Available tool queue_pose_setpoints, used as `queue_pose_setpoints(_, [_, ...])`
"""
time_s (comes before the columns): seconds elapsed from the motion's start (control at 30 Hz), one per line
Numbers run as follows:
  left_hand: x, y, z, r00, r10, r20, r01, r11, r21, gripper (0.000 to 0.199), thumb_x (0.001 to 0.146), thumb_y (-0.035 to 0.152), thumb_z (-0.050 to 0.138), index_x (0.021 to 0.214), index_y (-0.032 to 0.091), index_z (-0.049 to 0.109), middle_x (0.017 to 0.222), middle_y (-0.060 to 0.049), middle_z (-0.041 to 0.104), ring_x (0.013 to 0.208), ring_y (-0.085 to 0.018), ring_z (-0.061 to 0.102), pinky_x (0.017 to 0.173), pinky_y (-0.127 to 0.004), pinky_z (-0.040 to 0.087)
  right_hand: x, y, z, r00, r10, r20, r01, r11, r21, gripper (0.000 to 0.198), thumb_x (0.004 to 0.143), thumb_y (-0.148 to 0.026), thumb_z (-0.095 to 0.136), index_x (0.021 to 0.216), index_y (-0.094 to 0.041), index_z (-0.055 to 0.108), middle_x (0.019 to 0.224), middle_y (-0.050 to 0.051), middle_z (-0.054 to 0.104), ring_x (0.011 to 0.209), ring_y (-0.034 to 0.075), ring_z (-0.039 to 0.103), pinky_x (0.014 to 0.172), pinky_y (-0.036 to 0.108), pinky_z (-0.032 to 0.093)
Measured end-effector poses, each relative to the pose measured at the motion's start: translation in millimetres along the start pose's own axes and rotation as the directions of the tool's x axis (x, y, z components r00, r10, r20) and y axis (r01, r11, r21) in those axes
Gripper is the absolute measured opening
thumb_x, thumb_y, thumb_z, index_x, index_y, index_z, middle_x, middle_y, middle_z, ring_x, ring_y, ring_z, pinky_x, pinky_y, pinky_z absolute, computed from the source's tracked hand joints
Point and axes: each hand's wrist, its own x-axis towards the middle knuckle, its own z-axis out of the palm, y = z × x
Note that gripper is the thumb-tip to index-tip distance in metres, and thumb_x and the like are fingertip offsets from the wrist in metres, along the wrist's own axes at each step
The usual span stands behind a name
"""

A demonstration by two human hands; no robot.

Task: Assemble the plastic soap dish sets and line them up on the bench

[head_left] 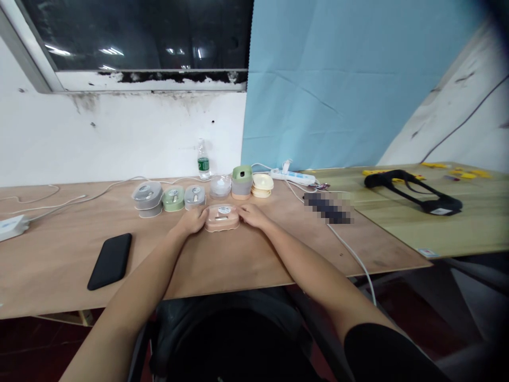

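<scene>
A pink lunch box (221, 218) with a clear lid and a round white sticker sits on the brown table in front of me. My left hand (194, 219) is closed on its left side, and my right hand (253, 216) grips the right side. Behind it stand a stacked grey container (148, 200), a green container (173, 198) and a smaller grey container (194, 198), all with clear lids. Beside these are a clear container (220, 187), a stack of green, grey and pink tubs (242, 183) and some cream-coloured containers (262, 185).
A black power bank or phone (110, 261) lies at the left front. A water bottle (203, 161) stands by the wall. At the back right is a white power strip (293, 176) with cables. A black frame-like object (413, 191) rests on the right-hand table.
</scene>
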Motion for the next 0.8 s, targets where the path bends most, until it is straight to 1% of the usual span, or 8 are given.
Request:
queue_pose_setpoints(0.27, [0.5,-1.1,1.6,1.000,0.006,0.030,-0.006,1.000,0.000,0.050,0.095,0.040,0.024,0.114,0.014,0.062,0.116,-0.014,0.065,0.107,-0.029,0.060,0.094,-0.043,0.045,0.6,2.6,0.0,0.999,0.025,0.033,-0.027,0.998,0.059,0.056,0.085,-0.064,0.041,0.059,-0.016,0.056,0.051,0.001,0.057,0.050,0.012,0.051,0.051,0.023,0.033])
queue_pose_setpoints(0.33, [1.0,-3.2,3.1,1.000,-0.008,0.018,0.008,1.000,-0.017,0.052,0.094,0.040,0.025,0.125,0.012,0.056,0.127,-0.015,0.059,0.117,-0.028,0.055,0.101,-0.043,0.040,-0.4,0.4,-0.9,0.999,0.031,0.037,-0.034,0.997,0.065,0.057,0.084,-0.064,0.042,0.059,-0.016,0.056,0.051,0.001,0.057,0.051,0.012,0.052,0.051,0.023,0.033])
queue_pose_setpoints(0.4, [1.6,-5.5,4.2,1.000,-0.030,0.009,0.030,0.998,-0.049,0.056,0.094,0.042,0.026,0.137,0.012,0.045,0.140,-0.014,0.049,0.129,-0.027,0.046,0.108,-0.041,0.033,-1.4,-2.3,-2.1,0.999,0.037,0.036,-0.039,0.997,0.067,0.057,0.084,-0.065,0.042,0.059,-0.016,0.057,0.052,0.001,0.058,0.052,0.012,0.053,0.052,0.023,0.034])
queue_pose_setpoints(0.5, [1.3,-7.7,3.0,0.996,-0.050,0.071,0.057,0.993,-0.104,0.062,0.093,0.051,0.030,0.143,0.015,0.038,0.146,-0.011,0.042,0.133,-0.027,0.040,0.110,-0.041,0.030,-2.3,-5.5,-3.6,0.998,0.052,0.026,-0.053,0.997,0.052,0.057,0.084,-0.064,0.042,0.059,-0.016,0.057,0.053,0.001,0.058,0.053,0.012,0.053,0.052,0.022,0.034])
queue_pose_setpoints(0.57, [-0.1,-7.5,0.4,0.989,-0.040,0.140,0.058,0.990,-0.129,0.073,0.085,0.059,0.044,0.145,0.018,0.034,0.144,-0.011,0.044,0.129,-0.029,0.045,0.106,-0.040,0.036,-2.4,-6.3,-4.2,0.997,0.067,0.022,-0.068,0.997,0.042,0.056,0.085,-0.064,0.042,0.060,-0.016,0.058,0.052,0.001,0.058,0.052,0.012,0.053,0.052,0.022,0.034])
queue_pose_setpoints(0.6, [-1.0,-7.0,-1.1,0.986,-0.027,0.165,0.050,0.990,-0.133,0.084,0.078,0.062,0.054,0.147,0.020,0.031,0.144,-0.011,0.045,0.127,-0.030,0.047,0.104,-0.040,0.038,-2.4,-6.4,-4.4,0.997,0.071,0.020,-0.072,0.997,0.038,0.056,0.085,-0.064,0.041,0.061,-0.016,0.058,0.051,0.001,0.057,0.052,0.012,0.052,0.052,0.022,0.035])
queue_pose_setpoints(0.7, [-3.2,-4.6,-4.6,0.983,0.012,0.184,0.007,0.994,-0.107,0.112,0.057,0.060,0.075,0.149,0.020,0.024,0.143,-0.013,0.045,0.126,-0.032,0.048,0.102,-0.040,0.041,-1.9,-5.8,-4.8,0.998,0.065,0.000,-0.065,0.998,0.025,0.058,0.085,-0.065,0.041,0.059,-0.016,0.057,0.052,0.002,0.058,0.053,0.013,0.052,0.053,0.023,0.035])
queue_pose_setpoints(0.8, [-4.1,-0.9,-6.6,0.989,0.034,0.147,-0.024,0.997,-0.072,0.113,0.053,0.058,0.077,0.147,0.019,0.027,0.143,-0.013,0.045,0.126,-0.033,0.048,0.103,-0.042,0.040,-1.0,-4.8,-4.9,0.999,0.051,-0.018,-0.051,0.998,0.024,0.056,0.085,-0.064,0.042,0.061,-0.016,0.057,0.057,0.003,0.061,0.058,0.013,0.055,0.056,0.023,0.037])
